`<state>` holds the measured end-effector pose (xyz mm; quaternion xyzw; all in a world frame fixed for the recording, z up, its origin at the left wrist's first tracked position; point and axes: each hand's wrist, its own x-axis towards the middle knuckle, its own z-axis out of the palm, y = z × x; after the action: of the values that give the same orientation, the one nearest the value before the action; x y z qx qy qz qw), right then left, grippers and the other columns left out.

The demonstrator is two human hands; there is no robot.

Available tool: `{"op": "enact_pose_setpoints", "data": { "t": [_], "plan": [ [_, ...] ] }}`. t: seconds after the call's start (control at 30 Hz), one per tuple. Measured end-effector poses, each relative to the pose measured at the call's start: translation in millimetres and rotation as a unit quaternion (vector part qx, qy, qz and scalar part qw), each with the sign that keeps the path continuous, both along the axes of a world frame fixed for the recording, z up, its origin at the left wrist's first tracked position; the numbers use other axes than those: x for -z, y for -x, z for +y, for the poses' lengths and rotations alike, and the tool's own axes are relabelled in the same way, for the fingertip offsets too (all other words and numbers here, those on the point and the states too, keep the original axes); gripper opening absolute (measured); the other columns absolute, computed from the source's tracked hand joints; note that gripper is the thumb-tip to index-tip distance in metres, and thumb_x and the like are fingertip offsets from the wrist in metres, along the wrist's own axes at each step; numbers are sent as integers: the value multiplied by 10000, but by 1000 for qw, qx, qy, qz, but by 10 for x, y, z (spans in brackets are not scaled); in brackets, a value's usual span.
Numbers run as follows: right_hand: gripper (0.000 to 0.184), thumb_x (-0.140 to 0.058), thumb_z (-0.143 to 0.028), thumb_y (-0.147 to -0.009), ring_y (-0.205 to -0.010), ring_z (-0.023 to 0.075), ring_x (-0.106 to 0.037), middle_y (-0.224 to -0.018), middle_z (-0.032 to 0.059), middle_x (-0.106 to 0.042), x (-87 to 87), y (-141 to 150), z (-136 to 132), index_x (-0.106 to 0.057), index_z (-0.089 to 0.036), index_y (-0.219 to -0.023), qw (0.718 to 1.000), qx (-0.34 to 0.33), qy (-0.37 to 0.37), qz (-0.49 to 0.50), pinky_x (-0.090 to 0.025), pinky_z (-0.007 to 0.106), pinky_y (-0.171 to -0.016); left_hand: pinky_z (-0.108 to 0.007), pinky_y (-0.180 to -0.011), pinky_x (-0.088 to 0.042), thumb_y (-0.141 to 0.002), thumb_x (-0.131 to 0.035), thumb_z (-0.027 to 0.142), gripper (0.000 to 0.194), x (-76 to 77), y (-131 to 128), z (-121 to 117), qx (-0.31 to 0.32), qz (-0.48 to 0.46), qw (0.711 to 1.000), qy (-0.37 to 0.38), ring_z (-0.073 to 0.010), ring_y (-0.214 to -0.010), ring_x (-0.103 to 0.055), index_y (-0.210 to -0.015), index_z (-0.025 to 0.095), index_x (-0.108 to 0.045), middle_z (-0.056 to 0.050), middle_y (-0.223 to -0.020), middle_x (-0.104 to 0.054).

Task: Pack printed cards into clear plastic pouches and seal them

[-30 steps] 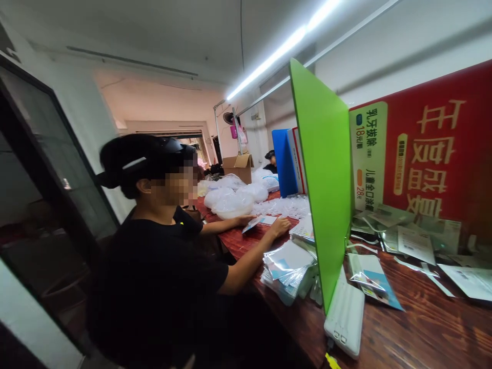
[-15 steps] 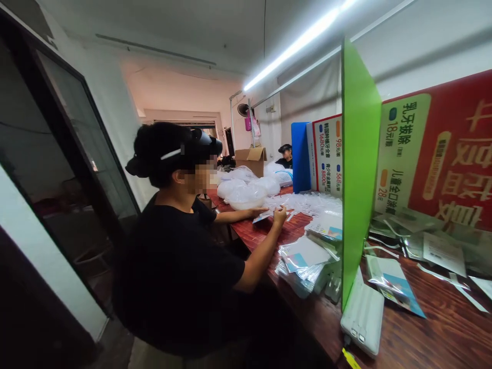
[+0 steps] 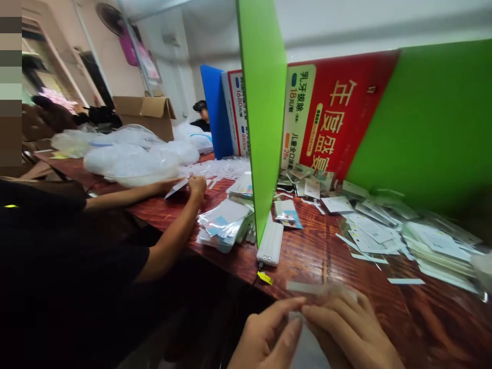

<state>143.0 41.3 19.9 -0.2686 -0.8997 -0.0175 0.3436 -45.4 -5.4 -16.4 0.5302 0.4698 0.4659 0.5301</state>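
Note:
At the bottom of the head view, my left hand (image 3: 269, 333) and my right hand (image 3: 351, 325) meet, fingertips pinched together. Between them is a thin clear plastic packet (image 3: 307, 346), its lower part pale and its upper edge showing a whitish strip (image 3: 305, 288). Motion blur and my fingers hide much of it. Beyond my hands, on the dark red wooden table (image 3: 303, 256), lies a loose white strip (image 3: 406, 281). To the right stands a stack of flat packets with cards (image 3: 442, 251), beside a looser pile of white-carded packets (image 3: 371, 233).
A green divider (image 3: 265, 102) rises on my left, with a white power bank (image 3: 270, 245) at its foot. Past it, a co-worker's arms (image 3: 172, 241) work near stacked packets (image 3: 225, 220). Filled plastic bags (image 3: 134, 159) and a cardboard box (image 3: 144, 115) stand farther back.
The view has swung right and down, away from the co-worker. Both my hands, holding the plastic packet, have come into view, along with more of the packet piles on the right.

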Motion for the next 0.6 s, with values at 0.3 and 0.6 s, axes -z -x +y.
{"op": "enact_pose_setpoints", "data": {
  "t": [0.3, 0.6],
  "plan": [
    [336, -343, -165, -1044, -857, 216, -570, -906, 59, -714, -77, 410, 35, -678, -145, -1028, 995, 48, -81, 20, -380, 366, -876, -326, -707, -570, -918, -493, 553, 600, 21, -28, -39, -58, 63, 996, -24, -224, -624, -658, -1365, 165, -597, -53, -675, -710],
    [215, -424, -82, -948, -736, 210, -543, -774, 58, -614, 26, 243, 63, -588, -170, -840, 995, 86, -49, 33, -442, 330, -695, -240, -578, -526, -939, -495, 409, 484, 49, -64, -136, -32, 148, 986, -73, -175, -558, -620, -1373, 218, -593, -32, -683, -708]
  ]
}}
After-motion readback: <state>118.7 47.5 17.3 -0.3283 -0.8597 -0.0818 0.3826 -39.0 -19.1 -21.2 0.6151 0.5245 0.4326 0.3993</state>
